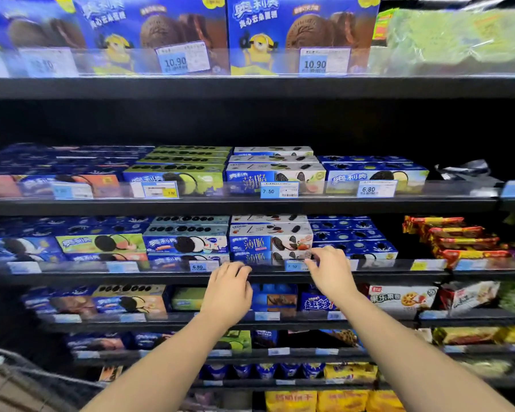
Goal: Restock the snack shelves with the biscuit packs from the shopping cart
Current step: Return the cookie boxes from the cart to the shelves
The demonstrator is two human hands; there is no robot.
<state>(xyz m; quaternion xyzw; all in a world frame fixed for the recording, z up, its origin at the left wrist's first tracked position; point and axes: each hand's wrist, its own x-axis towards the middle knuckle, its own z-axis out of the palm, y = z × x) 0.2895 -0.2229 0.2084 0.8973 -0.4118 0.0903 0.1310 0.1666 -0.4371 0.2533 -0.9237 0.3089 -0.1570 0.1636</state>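
Observation:
Blue and white thin-biscuit boxes are stacked two high on the third shelf down, behind a clear rail with a 7.50 price tag. My right hand reaches to the right end of the lower box; its spread fingertips touch that box's front corner. My left hand is at the rail just left of the same box, knuckles bent and fingertips hidden. Neither hand carries a pack. A corner of the shopping cart shows, blurred, at the bottom left.
Black shelves hold rows of blue biscuit boxes above and below. Large blue boxes priced 10.90 fill the top shelf. Red-and-yellow packs lie right of the hands. The second shelf is dark and bare at its right end.

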